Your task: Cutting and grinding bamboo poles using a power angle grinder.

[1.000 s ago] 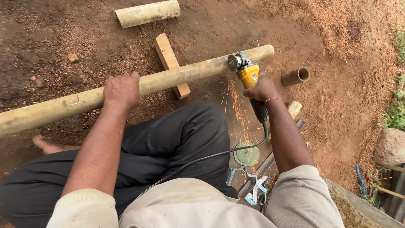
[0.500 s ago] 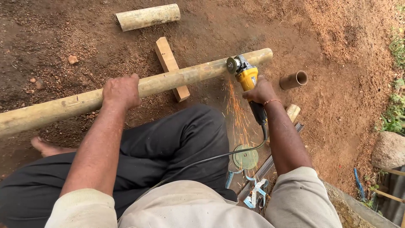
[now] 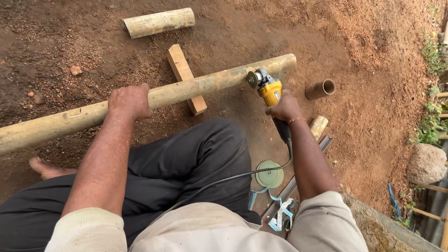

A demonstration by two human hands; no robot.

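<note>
While left hand [image 3: 129, 100] clamps bamboo pole [image 3: 196, 87] | right hand [image 3: 283, 108] grips angle grinder [image 3: 267, 88]

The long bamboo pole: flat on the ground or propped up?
Propped up. The long bamboo pole lies across a wooden block, which lifts it off the dirt; the left hand presses on it.

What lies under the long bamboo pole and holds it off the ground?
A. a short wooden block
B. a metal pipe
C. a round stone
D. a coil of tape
A: the long bamboo pole rests across a short wooden block lying on the dirt.
</note>
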